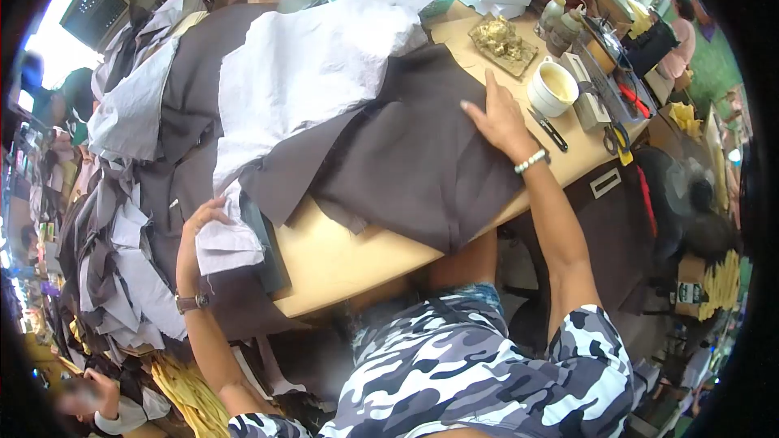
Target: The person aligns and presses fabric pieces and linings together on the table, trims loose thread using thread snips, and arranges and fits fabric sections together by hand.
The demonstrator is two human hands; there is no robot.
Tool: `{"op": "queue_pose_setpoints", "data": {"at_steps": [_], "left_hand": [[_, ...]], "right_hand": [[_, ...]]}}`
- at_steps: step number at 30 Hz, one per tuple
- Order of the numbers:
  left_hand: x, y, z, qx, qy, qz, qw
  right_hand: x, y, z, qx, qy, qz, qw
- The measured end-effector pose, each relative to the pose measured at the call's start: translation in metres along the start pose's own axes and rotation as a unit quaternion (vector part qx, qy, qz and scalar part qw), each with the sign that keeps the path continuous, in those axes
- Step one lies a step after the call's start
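Slanting up-right lengthwise: white cloth (300,65) | left hand (202,219) on white flap (235,245), pinch unclear | right hand (505,120) spread on dark cloth (406,162)

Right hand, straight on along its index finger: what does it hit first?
Probably the left end of the brown tray holding crumpled yellowish material, just beyond the right hand's fingertips. Its height is unclear, so it might pass over.

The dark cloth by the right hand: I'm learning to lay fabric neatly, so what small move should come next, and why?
Perhaps the right hand should ease the dark cloth farther onto the table: this hand lies at the cloth's side, and the cloth reaches the table's near edge.
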State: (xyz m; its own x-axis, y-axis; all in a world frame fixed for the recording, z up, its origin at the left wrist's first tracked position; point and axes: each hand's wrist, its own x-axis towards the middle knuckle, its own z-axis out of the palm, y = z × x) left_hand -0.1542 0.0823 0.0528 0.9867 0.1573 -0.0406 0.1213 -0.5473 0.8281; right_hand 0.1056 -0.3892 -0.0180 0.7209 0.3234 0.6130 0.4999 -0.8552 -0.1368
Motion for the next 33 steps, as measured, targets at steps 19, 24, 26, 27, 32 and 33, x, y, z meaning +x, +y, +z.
{"op": "queue_pose_setpoints", "data": {"at_steps": [19, 24, 26, 27, 32, 33], "left_hand": [[-0.006, -0.026, 0.002, 0.032, 0.047, 0.015, 0.998], [-0.007, -0.045, 0.003, 0.028, 0.065, 0.023, 0.997], [-0.007, -0.043, 0.004, 0.049, 0.07, 0.031, 0.996], [-0.007, -0.043, 0.005, 0.061, 0.074, 0.031, 0.995], [-0.007, -0.038, 0.004, 0.071, 0.064, 0.037, 0.995], [-0.006, -0.036, 0.005, 0.067, 0.064, 0.044, 0.995]], "right_hand": [[0.149, -0.037, 0.057, 0.47, -0.027, 0.066, 0.88], [0.134, -0.058, -0.009, 0.65, -0.06, -0.025, 0.757], [0.113, -0.054, -0.038, 0.568, -0.092, -0.053, 0.816], [0.102, -0.053, -0.047, 0.517, -0.064, -0.092, 0.849], [0.013, -0.026, -0.069, 0.581, -0.229, 0.044, 0.78], [-0.004, -0.023, -0.071, 0.51, -0.223, 0.001, 0.831]]}}
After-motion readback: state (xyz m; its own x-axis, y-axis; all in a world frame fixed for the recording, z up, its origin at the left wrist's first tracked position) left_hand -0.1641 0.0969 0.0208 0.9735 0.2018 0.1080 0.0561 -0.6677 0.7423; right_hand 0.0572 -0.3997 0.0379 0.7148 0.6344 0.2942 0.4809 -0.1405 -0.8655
